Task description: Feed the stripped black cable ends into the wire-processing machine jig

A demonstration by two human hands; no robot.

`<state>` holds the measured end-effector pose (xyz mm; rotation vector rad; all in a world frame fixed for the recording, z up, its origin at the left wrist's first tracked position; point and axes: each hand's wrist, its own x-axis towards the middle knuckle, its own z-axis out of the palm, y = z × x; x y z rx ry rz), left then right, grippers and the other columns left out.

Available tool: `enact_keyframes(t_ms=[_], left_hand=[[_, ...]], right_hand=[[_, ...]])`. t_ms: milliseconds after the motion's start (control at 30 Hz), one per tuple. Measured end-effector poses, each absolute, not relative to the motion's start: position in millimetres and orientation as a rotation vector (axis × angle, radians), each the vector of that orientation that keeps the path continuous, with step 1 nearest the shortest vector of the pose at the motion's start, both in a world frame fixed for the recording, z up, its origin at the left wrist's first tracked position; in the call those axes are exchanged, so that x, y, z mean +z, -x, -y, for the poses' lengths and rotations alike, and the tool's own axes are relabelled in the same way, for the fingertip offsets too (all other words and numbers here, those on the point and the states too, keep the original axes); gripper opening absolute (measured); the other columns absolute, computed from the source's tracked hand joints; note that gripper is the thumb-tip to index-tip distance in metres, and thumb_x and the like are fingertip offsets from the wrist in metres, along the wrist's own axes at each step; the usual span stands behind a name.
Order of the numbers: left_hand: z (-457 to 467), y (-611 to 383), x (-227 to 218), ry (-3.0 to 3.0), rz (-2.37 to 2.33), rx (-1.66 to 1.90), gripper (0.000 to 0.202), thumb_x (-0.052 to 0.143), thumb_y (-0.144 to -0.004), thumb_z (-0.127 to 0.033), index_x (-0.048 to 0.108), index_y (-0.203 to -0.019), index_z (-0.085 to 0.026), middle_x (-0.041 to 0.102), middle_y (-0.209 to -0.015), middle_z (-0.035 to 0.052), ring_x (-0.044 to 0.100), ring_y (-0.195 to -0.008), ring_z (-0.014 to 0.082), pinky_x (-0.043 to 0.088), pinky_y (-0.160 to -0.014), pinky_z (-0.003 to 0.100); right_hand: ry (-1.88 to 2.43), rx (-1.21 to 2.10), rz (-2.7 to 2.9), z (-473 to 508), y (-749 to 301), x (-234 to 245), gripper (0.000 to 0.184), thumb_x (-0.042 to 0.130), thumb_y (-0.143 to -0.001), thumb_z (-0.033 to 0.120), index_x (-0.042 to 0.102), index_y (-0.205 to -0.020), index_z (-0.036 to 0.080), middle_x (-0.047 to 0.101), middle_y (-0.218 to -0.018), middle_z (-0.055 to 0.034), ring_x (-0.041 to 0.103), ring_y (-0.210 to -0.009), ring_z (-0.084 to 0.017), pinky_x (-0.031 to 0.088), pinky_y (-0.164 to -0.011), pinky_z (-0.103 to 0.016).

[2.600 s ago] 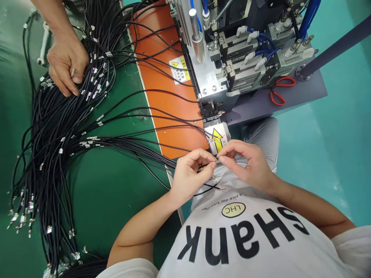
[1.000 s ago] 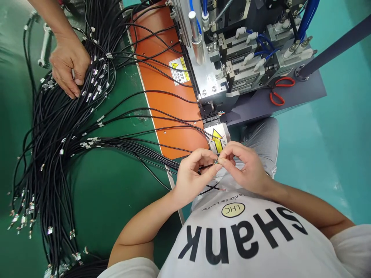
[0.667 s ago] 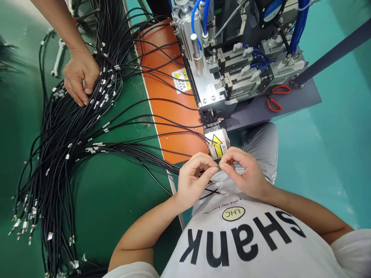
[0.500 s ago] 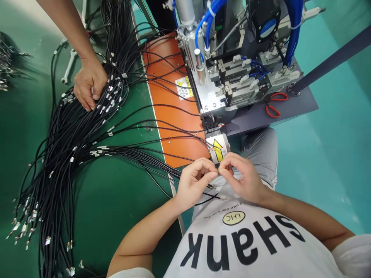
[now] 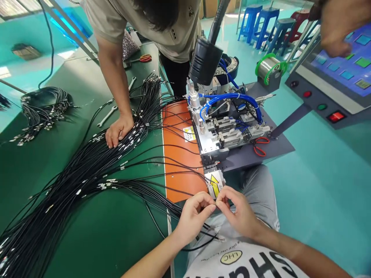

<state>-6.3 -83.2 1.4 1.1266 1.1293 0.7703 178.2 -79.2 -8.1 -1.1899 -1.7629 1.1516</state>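
Two hands meet just below the machine (image 5: 220, 127): your left hand (image 5: 193, 216) and right hand (image 5: 236, 214) pinch one thin black wire (image 5: 207, 227) end between fingertips. Keep the pinch tight. Farther off, a co-worker's hand (image 5: 118, 131) presses the wire pile (image 5: 87, 173).

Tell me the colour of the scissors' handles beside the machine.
Red, on the scissors; seen in the head view.

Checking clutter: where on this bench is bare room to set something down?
Bare green mat lies between the cable bundle and the left hand. Crowded: cables cross the orange plate, and a co-worker's hand presses the bundle.
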Motion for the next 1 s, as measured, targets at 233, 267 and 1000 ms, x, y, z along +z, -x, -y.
enact_keyframes(t_ms=[233, 267, 1000], left_hand=[[84.5, 6.8, 5.8, -1.062, -1.121, 0.779, 0.022, 0.072, -0.084, -0.035, 0.066, -0.089, -0.014, 0.062, -0.081, 0.0047, 0.055, -0.073, 0.0136, 0.043, -0.069, 0.025], [85.8, 6.4, 6.2, -1.085, -1.140, 0.788, 0.021, 0.071, -0.085, -0.033, 0.066, -0.091, -0.014, 0.063, -0.082, 0.0050, 0.056, -0.074, 0.0137, 0.044, -0.069, 0.025], [81.0, 6.9, 9.9, -0.904, -1.229, 0.788, 0.019, 0.073, -0.081, -0.029, 0.063, -0.080, -0.013, 0.054, -0.067, -0.0019, 0.043, -0.062, 0.0071, 0.035, -0.059, 0.020]], right_hand=[[1.165, 1.177, 1.734, 78.2, -179.1, -7.1, 0.011, 0.056, -0.093, 0.021, 0.058, -0.082, 0.021, 0.056, -0.077, -0.0006, 0.053, -0.070, -0.016, 0.043, -0.066, -0.032], [1.164, 1.176, 1.733, 77.5, -179.2, -7.2, 0.011, 0.057, -0.093, 0.021, 0.058, -0.082, 0.021, 0.055, -0.076, -0.0005, 0.052, -0.069, -0.016, 0.043, -0.066, -0.032], [1.122, 1.383, 1.562, 69.9, -172.1, -14.4, 0.007, 0.064, -0.087, 0.014, 0.064, -0.086, 0.021, 0.058, -0.078, 0.0008, 0.049, -0.068, -0.013, 0.043, -0.063, -0.029]])
